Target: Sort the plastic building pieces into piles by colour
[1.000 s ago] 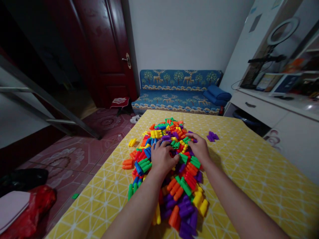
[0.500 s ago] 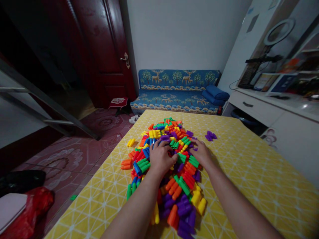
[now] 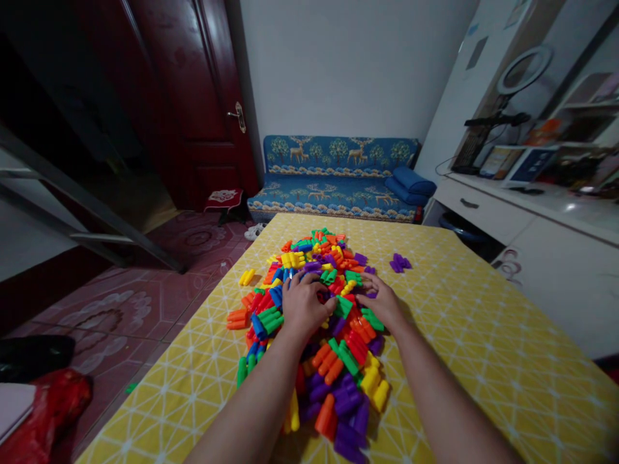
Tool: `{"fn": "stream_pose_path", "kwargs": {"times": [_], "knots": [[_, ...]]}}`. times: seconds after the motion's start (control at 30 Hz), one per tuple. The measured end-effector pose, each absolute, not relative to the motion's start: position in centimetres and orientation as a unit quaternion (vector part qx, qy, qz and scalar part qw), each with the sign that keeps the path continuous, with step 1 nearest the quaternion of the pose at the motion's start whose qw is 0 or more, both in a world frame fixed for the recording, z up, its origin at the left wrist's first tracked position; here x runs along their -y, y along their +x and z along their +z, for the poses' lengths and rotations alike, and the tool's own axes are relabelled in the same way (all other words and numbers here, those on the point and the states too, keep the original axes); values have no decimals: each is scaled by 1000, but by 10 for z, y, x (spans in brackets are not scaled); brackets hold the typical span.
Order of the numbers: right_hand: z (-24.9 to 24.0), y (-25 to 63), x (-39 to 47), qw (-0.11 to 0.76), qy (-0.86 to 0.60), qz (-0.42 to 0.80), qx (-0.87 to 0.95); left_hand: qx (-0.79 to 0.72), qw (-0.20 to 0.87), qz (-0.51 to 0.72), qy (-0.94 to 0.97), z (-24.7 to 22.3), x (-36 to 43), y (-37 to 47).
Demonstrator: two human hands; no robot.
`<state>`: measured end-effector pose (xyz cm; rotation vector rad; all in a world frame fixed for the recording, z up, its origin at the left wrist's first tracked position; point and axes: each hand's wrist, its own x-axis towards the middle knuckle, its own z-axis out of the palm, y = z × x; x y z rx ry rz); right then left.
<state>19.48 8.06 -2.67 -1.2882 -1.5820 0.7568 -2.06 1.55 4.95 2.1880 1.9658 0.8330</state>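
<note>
See left grip loosely curled over the heap of blocks, right grip half bent at its right flank, thumb parted from fingers; cannot tell of any block held in either. Note a green block between grips, beside the left thumb, and purple blocks beyond the right grip, apart on the tabletop. Best to pinch from the top layer, press lightly against slides, and mind yellow blocks left of the left grip, near the edge.
</note>
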Motion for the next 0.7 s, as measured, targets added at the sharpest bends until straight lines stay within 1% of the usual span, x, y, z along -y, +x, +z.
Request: {"fn": "stream_pose_path", "kwargs": {"times": [0.1, 0.17, 0.3, 0.4, 0.53, 0.7], "knots": [[-31, 196, -82, 486, -500, 358, 621, -641, 35, 275, 716, 50, -15, -20], [-31, 197, -82, 490, -502, 357, 617, -639, 34, 276, 717, 50, -15, -20], [-26, 199, -78, 445, -528, 335, 641, -638, 35, 273, 719, 51, -14, -20], [-20, 199, -74, 411, -529, 341, 660, -642, 37, 270, 716, 51, -14, -20], [-13, 197, -70, 402, -524, 361, 658, -645, 39, 266, 715, 50, -15, -20], [-8, 193, -67, 383, -518, 358, 676, -640, 35, 275, 717, 50, -15, -21]]}}
